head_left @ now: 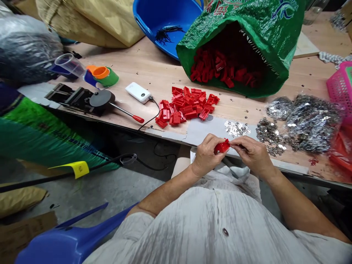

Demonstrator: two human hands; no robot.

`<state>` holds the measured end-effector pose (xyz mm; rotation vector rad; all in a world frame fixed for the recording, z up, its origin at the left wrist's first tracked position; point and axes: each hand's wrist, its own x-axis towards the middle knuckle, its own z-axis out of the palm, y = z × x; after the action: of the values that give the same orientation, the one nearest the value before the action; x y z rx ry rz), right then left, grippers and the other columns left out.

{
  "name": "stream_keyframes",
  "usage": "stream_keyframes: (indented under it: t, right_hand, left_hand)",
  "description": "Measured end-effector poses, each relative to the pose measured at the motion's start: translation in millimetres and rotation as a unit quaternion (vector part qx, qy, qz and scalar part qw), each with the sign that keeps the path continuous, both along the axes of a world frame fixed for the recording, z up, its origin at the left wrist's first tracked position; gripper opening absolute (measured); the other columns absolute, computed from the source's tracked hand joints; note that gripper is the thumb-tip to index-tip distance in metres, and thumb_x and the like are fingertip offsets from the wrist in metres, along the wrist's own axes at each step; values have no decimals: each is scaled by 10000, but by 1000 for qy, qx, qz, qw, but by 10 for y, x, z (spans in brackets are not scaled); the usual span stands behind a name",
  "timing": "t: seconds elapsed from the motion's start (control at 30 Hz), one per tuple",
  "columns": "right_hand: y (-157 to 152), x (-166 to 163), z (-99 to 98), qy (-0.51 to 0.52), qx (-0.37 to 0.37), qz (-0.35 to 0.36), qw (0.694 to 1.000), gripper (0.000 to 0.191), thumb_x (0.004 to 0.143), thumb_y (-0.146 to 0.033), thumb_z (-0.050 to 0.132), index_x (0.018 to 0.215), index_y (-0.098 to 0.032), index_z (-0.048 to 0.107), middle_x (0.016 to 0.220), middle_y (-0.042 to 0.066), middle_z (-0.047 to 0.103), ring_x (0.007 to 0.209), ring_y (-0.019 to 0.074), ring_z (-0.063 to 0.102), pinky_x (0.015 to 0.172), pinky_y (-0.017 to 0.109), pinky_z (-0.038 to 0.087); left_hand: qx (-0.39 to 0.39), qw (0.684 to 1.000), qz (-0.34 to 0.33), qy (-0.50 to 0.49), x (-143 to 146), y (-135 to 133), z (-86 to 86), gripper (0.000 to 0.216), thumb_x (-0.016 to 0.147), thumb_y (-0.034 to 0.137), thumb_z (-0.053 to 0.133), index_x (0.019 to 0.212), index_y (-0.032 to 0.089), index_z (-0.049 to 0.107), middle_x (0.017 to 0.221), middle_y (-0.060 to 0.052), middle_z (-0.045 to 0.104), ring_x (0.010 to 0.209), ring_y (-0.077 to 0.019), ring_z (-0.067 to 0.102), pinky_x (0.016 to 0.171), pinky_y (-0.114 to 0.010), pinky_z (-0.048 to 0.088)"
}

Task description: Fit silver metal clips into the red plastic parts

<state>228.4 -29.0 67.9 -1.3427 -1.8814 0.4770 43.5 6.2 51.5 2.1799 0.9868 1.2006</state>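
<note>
My left hand (206,154) is closed around a small red plastic housing (222,146), held just over the table's front edge. The thumb and fingertips of my right hand (254,154) pinch together at the housing's right end; whatever they grip is too small to make out. Behind my hands lies a spread of small shiny metal pieces (237,128) on a grey sheet (202,129). To their left is a heap of red plastic housings (187,104). Darker metal pieces (266,131) are piled to the right of my right hand.
A green sack (275,40) spills more red housings at the back. Nearby are a blue basin (145,22), a white power bank (137,92) with a cable, a lever press (101,99), a bag of metal parts (313,123) and a pink basket (339,86).
</note>
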Motion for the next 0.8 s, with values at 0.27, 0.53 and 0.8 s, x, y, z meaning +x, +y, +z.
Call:
stream_keyframes:
  t: [0.27,0.53,0.8]
  right_hand:
    - [-3,0,-8,-4,3,23,1000,191,951,-211,537,1024,-287,696,938,51,738,877,207,685,787,391,566]
    - [-33,-42,-101,32,-7,4,999,204,953,-246,547,1035,-308,723,908,54,694,861,204,654,756,376,552]
    - [-49,133,-61,150,-163,-14,975,207,951,-361,568,1061,-261,712,988,50,695,885,186,629,796,338,501]
  left_hand:
    - [-7,1000,-7,-9,12,-58,-18,142,866,229,666,1004,209,638,862,-34,663,886,-164,644,778,-287,534]
    - [-16,1000,7,-22,6,-122,-46,151,853,239,687,997,215,648,872,-39,678,868,-164,649,760,-289,541]
    - [-9,1000,17,-21,-17,-138,-59,174,826,210,709,987,209,644,861,-39,672,848,-161,641,735,-278,535]
